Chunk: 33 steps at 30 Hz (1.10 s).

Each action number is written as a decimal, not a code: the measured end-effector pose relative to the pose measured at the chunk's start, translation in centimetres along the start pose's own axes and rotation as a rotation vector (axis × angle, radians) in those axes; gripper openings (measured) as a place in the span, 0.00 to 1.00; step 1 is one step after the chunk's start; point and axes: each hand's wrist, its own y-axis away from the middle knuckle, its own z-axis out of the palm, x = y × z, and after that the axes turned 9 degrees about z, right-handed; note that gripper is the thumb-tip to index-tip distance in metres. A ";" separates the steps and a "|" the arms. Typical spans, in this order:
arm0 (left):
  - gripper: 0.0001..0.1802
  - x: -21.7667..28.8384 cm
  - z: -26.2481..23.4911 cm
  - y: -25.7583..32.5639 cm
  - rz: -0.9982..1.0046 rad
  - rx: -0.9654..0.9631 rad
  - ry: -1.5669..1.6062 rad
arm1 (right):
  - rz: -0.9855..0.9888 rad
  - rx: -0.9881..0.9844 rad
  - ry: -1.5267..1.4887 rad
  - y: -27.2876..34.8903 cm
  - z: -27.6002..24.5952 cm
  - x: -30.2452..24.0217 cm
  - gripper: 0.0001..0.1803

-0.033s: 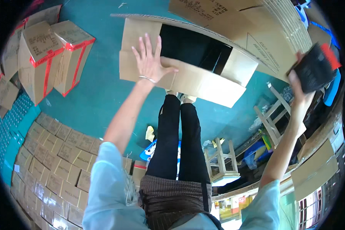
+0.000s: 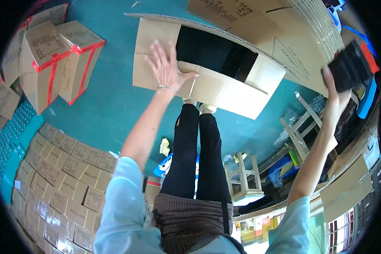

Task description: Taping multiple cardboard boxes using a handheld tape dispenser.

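Observation:
An open cardboard box [image 2: 228, 92] stands on the floor before my feet, its flaps spread. Black, smooth-looking contents [image 2: 213, 51] show through the opening. My left hand [image 2: 167, 70] lies over the flaps at the box's left end, fingers spread and slightly blurred; whether it presses on the cardboard I cannot tell. Off to the right, my right hand [image 2: 335, 95] grips a black block-shaped thing with a red end [image 2: 349, 65], held up away from the box. Its exact kind is unclear, and my fingers on its far side are partly hidden.
Tall cartons with red tape [image 2: 42, 63] stand at the left. Stacked cartons [image 2: 67, 182] fill the lower left. A large flattened cardboard sheet [image 2: 258, 25] lies beyond the box. Wooden stools [image 2: 244, 178] and a blue object [image 2: 367, 99] are on the right.
My left hand has shifted slightly right along the box flaps. My right hand has moved a little, and the black thing in it has turned slightly.

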 end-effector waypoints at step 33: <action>0.08 -5.7 -5.4 0.2 -0.507 -0.048 1.233 | -0.021 -0.780 0.206 10.4 21.2 3.7 0.20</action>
